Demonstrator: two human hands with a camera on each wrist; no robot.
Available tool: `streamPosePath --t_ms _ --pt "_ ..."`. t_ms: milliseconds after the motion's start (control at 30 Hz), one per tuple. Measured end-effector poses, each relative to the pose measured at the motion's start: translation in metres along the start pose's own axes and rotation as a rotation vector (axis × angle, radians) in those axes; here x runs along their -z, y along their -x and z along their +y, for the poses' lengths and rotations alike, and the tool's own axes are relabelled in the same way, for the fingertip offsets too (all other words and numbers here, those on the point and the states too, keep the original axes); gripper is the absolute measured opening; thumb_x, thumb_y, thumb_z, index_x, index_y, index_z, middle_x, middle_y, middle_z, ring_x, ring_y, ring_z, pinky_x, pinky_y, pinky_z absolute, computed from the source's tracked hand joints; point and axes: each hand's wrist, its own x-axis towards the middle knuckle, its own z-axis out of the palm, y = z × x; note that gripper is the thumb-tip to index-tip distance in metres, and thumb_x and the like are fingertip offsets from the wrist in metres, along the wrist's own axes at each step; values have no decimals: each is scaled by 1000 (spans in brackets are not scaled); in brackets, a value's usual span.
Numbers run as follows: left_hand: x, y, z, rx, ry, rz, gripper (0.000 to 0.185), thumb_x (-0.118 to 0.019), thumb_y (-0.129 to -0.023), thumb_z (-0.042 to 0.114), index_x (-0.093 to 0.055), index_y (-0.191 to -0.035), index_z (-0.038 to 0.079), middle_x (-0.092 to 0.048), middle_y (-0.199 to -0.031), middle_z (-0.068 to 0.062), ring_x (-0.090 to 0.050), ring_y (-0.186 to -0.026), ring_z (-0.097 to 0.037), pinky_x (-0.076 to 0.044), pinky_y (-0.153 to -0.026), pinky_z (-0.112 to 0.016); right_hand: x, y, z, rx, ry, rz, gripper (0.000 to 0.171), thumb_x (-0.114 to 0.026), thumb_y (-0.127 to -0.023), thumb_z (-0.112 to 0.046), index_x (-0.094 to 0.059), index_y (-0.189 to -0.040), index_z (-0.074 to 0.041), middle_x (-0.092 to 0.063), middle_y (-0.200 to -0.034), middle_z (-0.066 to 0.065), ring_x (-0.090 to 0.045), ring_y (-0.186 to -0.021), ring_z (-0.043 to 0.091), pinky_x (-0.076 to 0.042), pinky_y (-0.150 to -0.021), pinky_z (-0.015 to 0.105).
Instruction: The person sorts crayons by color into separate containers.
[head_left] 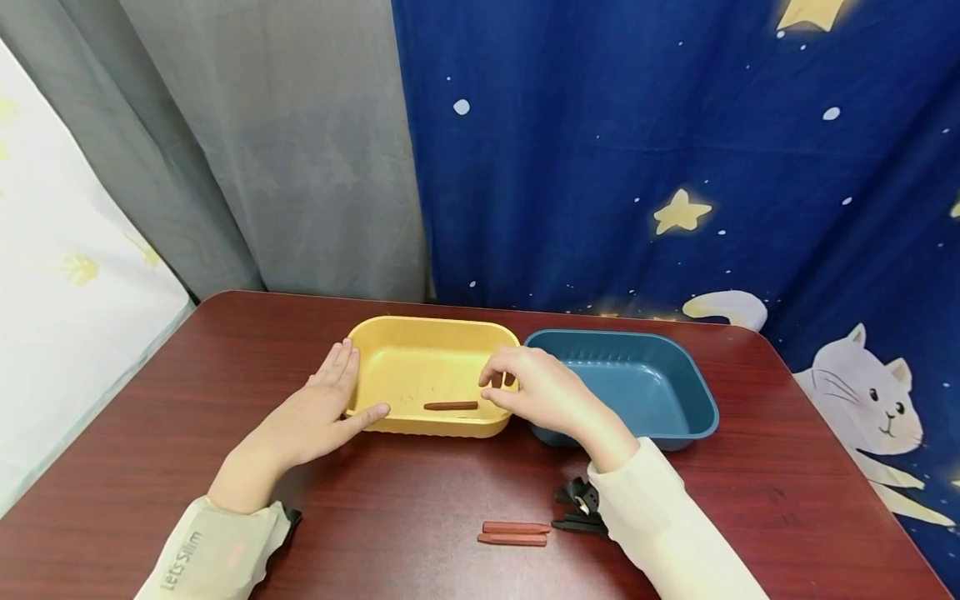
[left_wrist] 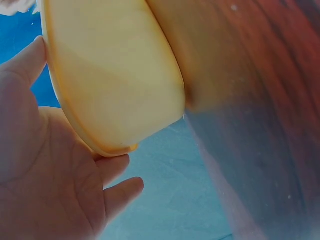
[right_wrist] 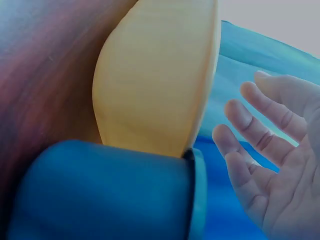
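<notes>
Crayon [head_left: 451,406] lies just left of right hand [head_left: 536,390] (empty).

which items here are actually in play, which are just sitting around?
In play: yellow tray, steadied by left hand; brown stick inside it; right hand open above the tray.
Lying about: blue tray, two brown sticks on table.

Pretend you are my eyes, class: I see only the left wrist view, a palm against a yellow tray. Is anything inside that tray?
Observer: Yes, one brown stick lies on the floor of the yellow tray.
Operator: Where is the other hand?
Observer: The right hand hovers over the tray's right rim, fingers loose, holding nothing.
Operator: Any more sticks?
Observer: Yes, two more sticks lie side by side on the table, near the right sleeve.
</notes>
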Motion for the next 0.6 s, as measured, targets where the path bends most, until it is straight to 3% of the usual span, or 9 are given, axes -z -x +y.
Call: streamPosePath --t_ms 200,600 --pt "0 1 -1 5 4 2 102 -48 -96 63 -11 -154 -12 -3 -165 -26 -6 -153 -44 -20 -117 -66 2 26 -5 29 33 28 8 -72 -91 -23 -73 -98 -18 -64 -87 -9 -61 -85 16 -50 -76 27" --pt "1 1 0 14 17 -8 103 -48 -96 65 -9 -154 -11 0 -165 -24 -4 -154 -43 -20 -117 -66 -10 65 -9 49 87 -38 9 -72 -91 -26 -73 -99 -22 -66 -98 -14 -59 -91 8 -51 -80 27"
